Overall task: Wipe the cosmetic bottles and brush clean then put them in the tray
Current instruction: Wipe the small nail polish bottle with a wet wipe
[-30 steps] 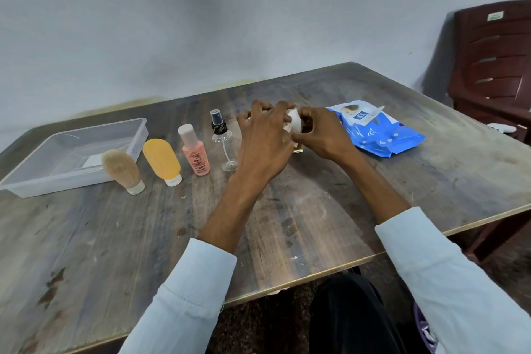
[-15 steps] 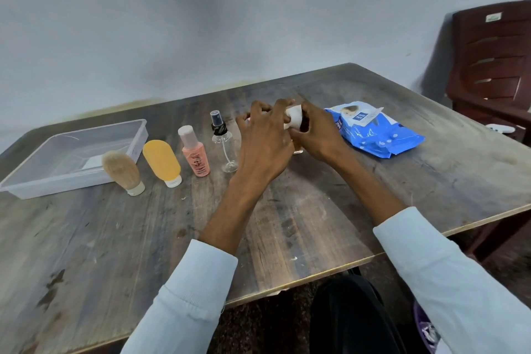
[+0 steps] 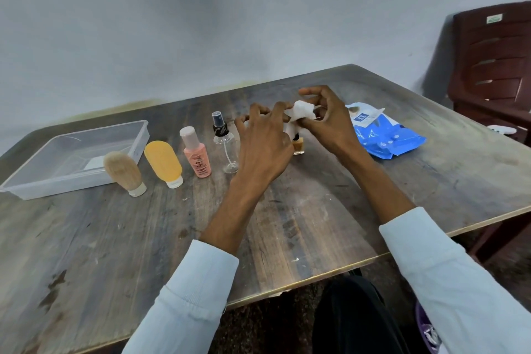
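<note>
Left hand [image 3: 263,142]: fingers curled, fingertips pinching the white wet wipe [image 3: 301,112] from the left side.
Right hand [image 3: 330,121]: thumb and fingers pinching the same wipe from the right; wipe held above the table between both hands.
Small amber glass bottle with dark cap [image 3: 298,146]: upright on the table, just below the wipe, partly hidden by the hands; contact with wipe unclear.
Clear plastic spray bottle with black pump [image 3: 222,138]: standing just left of left hand.
Pink bottle with pale cap [image 3: 196,154]: upright, left of spray bottle.
Orange squeeze tube, white cap [image 3: 163,162]: cap down, left of pink bottle.
Beige bristle brush, white base [image 3: 123,169]: beside tray's near right corner.
Clear plastic tray [image 3: 69,181]: far left; no bottles in it.
Blue wipes pack [image 3: 385,135]: right of right hand, flap lifted.
Worn wooden table [image 3: 287,224]: under all.
</note>
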